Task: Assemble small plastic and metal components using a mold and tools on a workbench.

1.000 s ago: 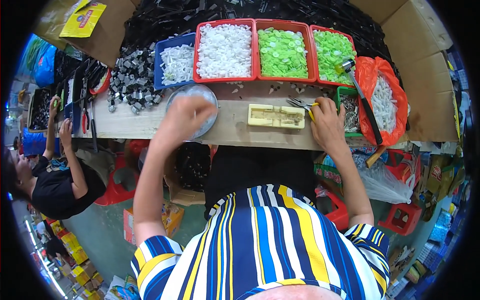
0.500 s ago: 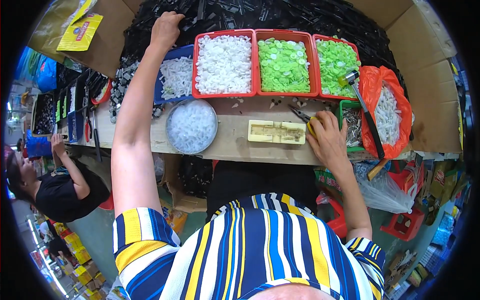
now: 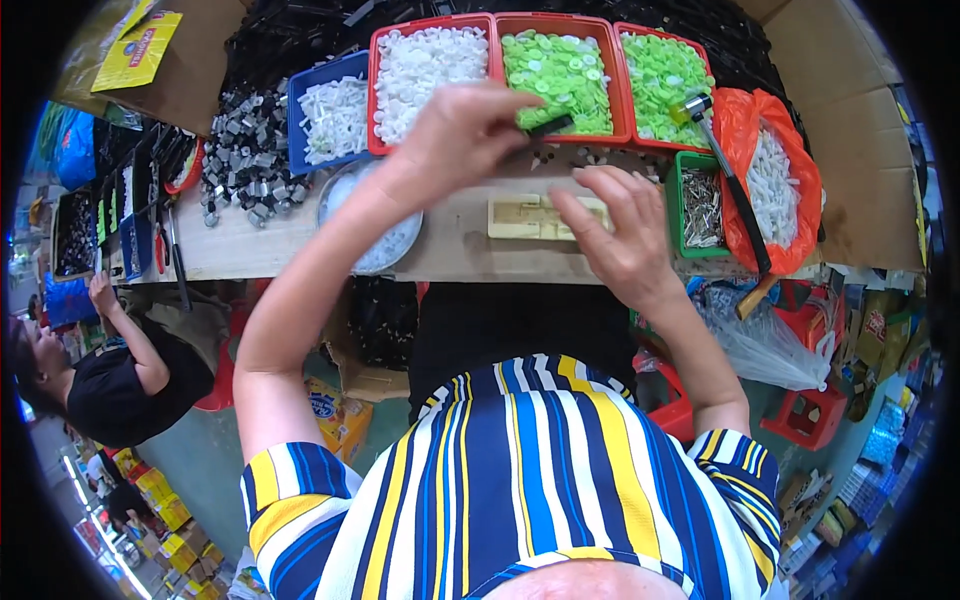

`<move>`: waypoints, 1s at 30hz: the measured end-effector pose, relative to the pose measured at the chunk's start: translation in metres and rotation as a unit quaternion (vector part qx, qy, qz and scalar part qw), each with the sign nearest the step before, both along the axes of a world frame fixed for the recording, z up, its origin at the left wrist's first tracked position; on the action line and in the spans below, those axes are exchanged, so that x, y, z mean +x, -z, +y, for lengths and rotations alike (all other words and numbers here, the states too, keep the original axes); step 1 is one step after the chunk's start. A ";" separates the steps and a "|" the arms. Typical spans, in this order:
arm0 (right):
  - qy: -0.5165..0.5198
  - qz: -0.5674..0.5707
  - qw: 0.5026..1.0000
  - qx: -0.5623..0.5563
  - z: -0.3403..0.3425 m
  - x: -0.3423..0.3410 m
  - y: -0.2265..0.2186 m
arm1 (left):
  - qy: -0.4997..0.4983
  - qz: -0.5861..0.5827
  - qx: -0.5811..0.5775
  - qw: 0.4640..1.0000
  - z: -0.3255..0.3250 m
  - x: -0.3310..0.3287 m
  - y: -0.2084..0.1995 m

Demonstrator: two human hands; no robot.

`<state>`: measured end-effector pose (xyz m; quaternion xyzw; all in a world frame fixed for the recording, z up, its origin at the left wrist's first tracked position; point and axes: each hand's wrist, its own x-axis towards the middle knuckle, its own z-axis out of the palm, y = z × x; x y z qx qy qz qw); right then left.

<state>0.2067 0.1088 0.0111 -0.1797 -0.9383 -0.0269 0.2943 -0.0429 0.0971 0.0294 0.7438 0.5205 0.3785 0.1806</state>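
Workshop, small-parts assembly type by the look of it – pale bench [image 3: 455,245] w/ red bins [image 3: 619,85] of white & green pcs. [image 3: 555,70] at upper ctr., heap of blk. parts [image 3: 290,40] behind them, hammer [image 3: 734,190] at upper R. Co-worker [image 3: 130,400] far L, next to more parts trays [image 3: 136,252]; yellow boxes [image 3: 165,498] stacked lower L – plus misc. pkgs. [image 3: 882,440] crowding the R edge.

Person is wearing a striped shirt [image 3: 560,470], navy, white, yellow and blue bands running lengthwise; I'm seeing matching short sleeves [image 3: 295,505], black legwear [image 3: 520,325], left hand [image 3: 455,135] and right hand [image 3: 628,240] both going bare.
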 end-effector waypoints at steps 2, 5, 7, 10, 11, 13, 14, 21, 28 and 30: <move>-0.008 -0.014 0.999 0.029 -0.006 -0.006 0.000 | 0.031 -0.073 -0.118 0.990 -0.014 0.024 0.002; -0.023 -0.034 0.998 0.040 -0.008 -0.002 0.009 | 0.031 -0.148 -0.178 0.972 -0.023 0.037 0.010; -0.030 -0.045 0.998 0.025 -0.007 0.001 0.017 | 0.029 -0.218 -0.213 0.952 -0.027 0.040 0.022; -0.047 -0.055 0.997 -0.008 -0.007 -0.002 0.030 | 0.008 -0.187 -0.233 0.954 -0.037 0.040 0.030; -0.066 -0.054 0.996 -0.033 -0.006 -0.005 0.033 | -0.005 -0.164 -0.241 0.957 -0.041 0.039 0.036; -0.075 -0.071 0.994 -0.031 -0.005 -0.010 0.038 | -0.018 -0.136 -0.204 0.969 -0.050 0.038 0.043; -0.078 -0.090 0.993 -0.028 -0.005 -0.011 0.039 | -0.023 -0.109 -0.166 0.980 -0.052 0.038 0.042; -0.028 -0.179 0.982 -0.050 0.005 0.004 0.030 | -0.229 -0.056 0.043 0.971 -0.096 -0.037 0.002; -0.043 -0.227 0.973 -0.021 -0.002 0.003 0.023 | -0.465 0.083 0.036 0.880 -0.184 -0.142 0.059; -0.062 -0.194 0.979 0.024 -0.001 -0.001 0.018 | -0.447 0.116 0.043 0.886 -0.190 -0.147 0.075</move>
